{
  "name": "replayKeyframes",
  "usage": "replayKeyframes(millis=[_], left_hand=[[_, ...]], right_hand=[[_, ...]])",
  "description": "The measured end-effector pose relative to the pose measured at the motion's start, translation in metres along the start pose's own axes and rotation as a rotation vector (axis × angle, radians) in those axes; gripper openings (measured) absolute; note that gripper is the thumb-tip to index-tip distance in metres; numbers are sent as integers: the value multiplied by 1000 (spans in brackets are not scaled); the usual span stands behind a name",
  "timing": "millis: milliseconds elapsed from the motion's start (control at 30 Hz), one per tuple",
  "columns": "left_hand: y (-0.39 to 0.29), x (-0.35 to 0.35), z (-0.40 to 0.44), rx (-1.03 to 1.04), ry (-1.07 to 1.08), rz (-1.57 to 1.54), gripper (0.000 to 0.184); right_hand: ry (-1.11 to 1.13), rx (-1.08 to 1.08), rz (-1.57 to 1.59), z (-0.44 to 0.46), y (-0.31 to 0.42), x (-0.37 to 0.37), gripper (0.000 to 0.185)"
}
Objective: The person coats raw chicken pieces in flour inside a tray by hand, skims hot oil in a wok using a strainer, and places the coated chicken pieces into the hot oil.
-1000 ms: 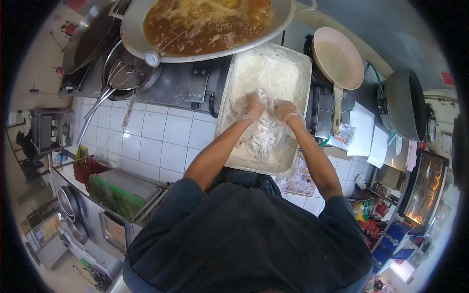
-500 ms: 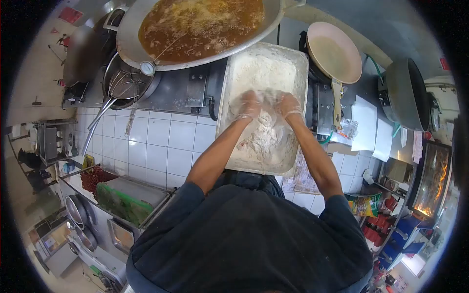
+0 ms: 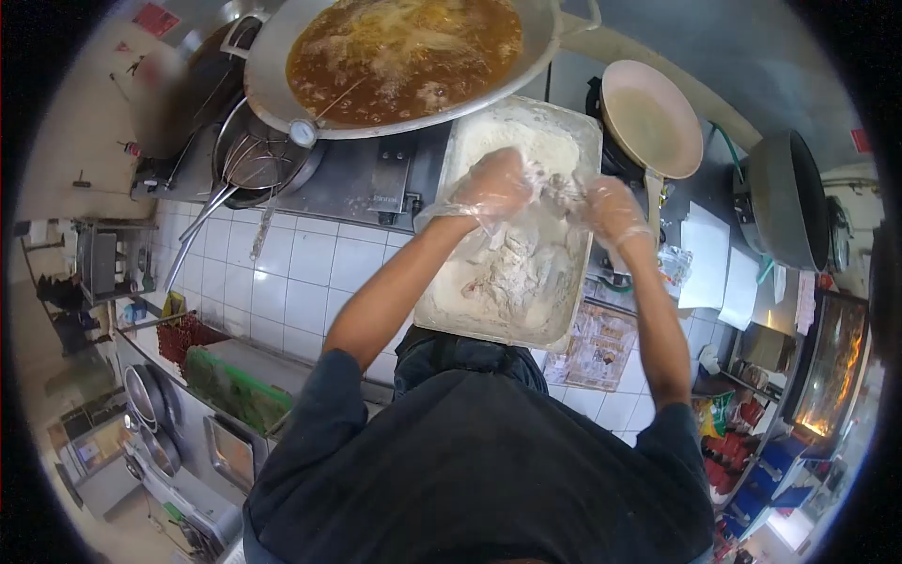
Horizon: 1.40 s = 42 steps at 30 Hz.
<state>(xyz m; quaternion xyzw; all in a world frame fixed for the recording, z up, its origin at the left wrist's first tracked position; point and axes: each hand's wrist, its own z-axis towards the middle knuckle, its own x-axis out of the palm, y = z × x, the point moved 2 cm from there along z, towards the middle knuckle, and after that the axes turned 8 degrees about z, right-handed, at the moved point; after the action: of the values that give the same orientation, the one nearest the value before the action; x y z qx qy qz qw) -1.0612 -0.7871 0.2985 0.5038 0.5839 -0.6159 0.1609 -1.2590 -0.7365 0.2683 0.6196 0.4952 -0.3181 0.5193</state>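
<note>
A rectangular metal tray [image 3: 427,315] holds white flour and flour-coated pieces [image 3: 507,277] heaped near its middle. My left hand [image 3: 498,183], in a clear plastic glove, is raised over the tray's upper left part with fingers closed at a floured piece [image 3: 556,191]. Gloved too, my right hand [image 3: 613,209] is over the tray's right edge, its fingers curled at the other end of that floured piece. The piece hangs between both hands above the flour; its exact shape is blurred.
A wide pan [image 3: 268,70] of bubbling brown oil stands beyond the tray, a thermometer [image 3: 303,133] at its rim. Strainers [image 3: 258,160] rest in a pot at left. A pink frying pan [image 3: 653,117] and papers [image 3: 705,249] are at right.
Both hands have come up out of the flour and moved apart, the right one toward the tray's right edge. A floured piece now shows between them.
</note>
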Motion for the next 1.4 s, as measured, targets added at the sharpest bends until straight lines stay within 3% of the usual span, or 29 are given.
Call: replayKeyframes(millis=[67, 133, 233, 333, 367, 467, 500, 533, 567, 667, 733, 800, 867, 933, 1000, 1067, 1133, 1200, 1267, 1367, 1400], left_hand=[[-20, -48, -10, 77, 36, 69, 22], [-31, -102, -29, 220, 1, 55, 27], [-5, -144, -5, 305, -91, -263, 24], [17, -196, 30, 324, -150, -123, 31], [-23, -227, 4, 188, -143, 248, 17], [33, -224, 63, 168, -226, 353, 29], [39, -218, 74, 153, -361, 484, 29], [43, -218, 84, 39, -226, 474, 30], [48, -214, 91, 29, -240, 482, 29], [94, -183, 129, 20, -279, 476, 20], [112, -166, 152, 6, -206, 631, 17], [121, -153, 152, 76, -357, 638, 12], [127, -148, 155, 62, -346, 692, 12], [131, -146, 157, 64, -349, 711, 11], [136, -145, 155, 86, -363, 697, 11], [142, -150, 154, 174, -360, 734, 10], [141, -159, 160, 195, -405, 717, 11], [131, -168, 165, 139, -483, 636, 14], [109, -186, 155, 189, -410, 768, 15], [65, -179, 123, 170, -368, 519, 20], [46, -166, 88, 198, -320, 369, 22]], right_hand=[[23, 49, -71, -4, 14, -50, 37], [-55, -101, -225, 7, 19, -85, 42], [-189, -319, -86, 32, 50, -143, 48], [-258, -476, -119, 77, 87, -179, 38], [-289, -530, -132, 92, 100, -185, 33], [-257, -518, -15, 156, 118, -171, 34], [-251, -542, -30, 180, 122, -164, 34], [-248, -603, -128, 207, 125, -154, 31], [-245, -662, -227, 226, 128, -143, 29], [-169, -560, -242, 261, 136, -118, 35], [-131, -606, -273, 279, 136, -102, 33], [-88, -664, -282, 291, 134, -93, 33], [-41, -735, -270, 299, 130, -86, 32], [-24, -664, -285, 310, 128, -80, 31], [-30, -596, -280, 313, 123, -75, 30], [-68, -451, -46, 315, 114, -75, 25], [-227, -441, -54, 316, 105, -79, 21], [-487, -559, -310, 314, 95, -83, 19], [-506, -563, -274, 302, 81, -103, 21], [-494, -574, -5, 233, 58, -127, 32], [-393, -571, 70, 189, 52, -138, 33]])
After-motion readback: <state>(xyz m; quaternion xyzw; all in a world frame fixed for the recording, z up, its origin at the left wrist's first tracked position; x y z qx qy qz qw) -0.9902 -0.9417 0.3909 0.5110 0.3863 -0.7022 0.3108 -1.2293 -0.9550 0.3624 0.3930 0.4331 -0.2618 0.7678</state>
